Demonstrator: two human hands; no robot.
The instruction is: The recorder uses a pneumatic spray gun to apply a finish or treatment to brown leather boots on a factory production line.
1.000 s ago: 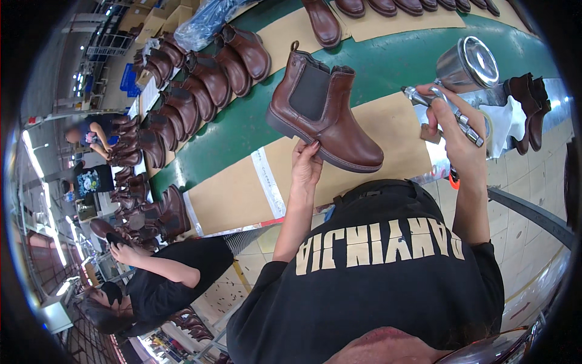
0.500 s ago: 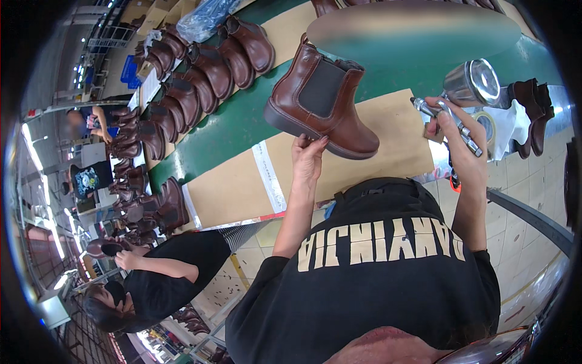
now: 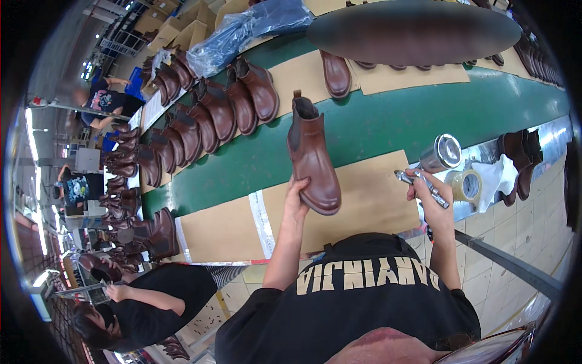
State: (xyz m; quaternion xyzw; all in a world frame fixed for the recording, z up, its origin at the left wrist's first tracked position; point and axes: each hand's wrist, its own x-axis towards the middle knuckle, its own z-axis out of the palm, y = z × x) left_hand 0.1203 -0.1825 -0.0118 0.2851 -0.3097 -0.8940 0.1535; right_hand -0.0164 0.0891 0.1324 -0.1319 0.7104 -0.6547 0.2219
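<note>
A brown leather ankle boot with dark elastic side panels is held up by my left hand, gripped near its sole with the thumb on the upper. Its toe points down toward me and its opening faces away. My right hand is closed around a metal spray gun with a silver cup on top. The nozzle points left toward the boot, with a gap between them. Below both lies a brown cardboard sheet on the bench edge.
Green bench surface runs behind, with rows of brown boots at the left. A tape roll, white cloth and a dark pair of boots sit at right. A co-worker handles a boot at lower left.
The boot has turned from side-on to toe toward me, coming lower and slightly left. My left hand's grip moved with it. The spray gun has come down and left a little.
</note>
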